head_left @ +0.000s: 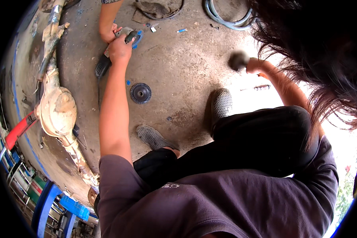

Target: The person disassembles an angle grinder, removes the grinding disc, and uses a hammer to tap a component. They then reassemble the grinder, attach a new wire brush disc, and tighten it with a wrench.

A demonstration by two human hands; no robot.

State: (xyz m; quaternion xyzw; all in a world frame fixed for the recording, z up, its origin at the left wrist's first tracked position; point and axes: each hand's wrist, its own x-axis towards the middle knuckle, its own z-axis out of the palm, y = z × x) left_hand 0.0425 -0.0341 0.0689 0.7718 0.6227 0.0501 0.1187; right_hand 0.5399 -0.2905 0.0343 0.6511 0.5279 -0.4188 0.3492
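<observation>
My left hand (121,51) grips the head of an angle grinder (103,63), which has a black body, a grey head and blue by its top end. Another person's hand (109,33) is at the grinder just above mine. My right hand (256,66) holds a dark round object (238,60), blurred and too unclear to name. A black disc (141,93) with a centre hole lies on the floor below the grinder. A slim tool (261,87) lies below my right hand, partly lost in glare.
A rusty, cream axle housing (59,111) runs along the left beside a red jack-like object (22,127) and blue metal frames (47,204). Coiled hoses (226,22) lie at the top. My shoes (150,137) rest on the concrete floor (178,63).
</observation>
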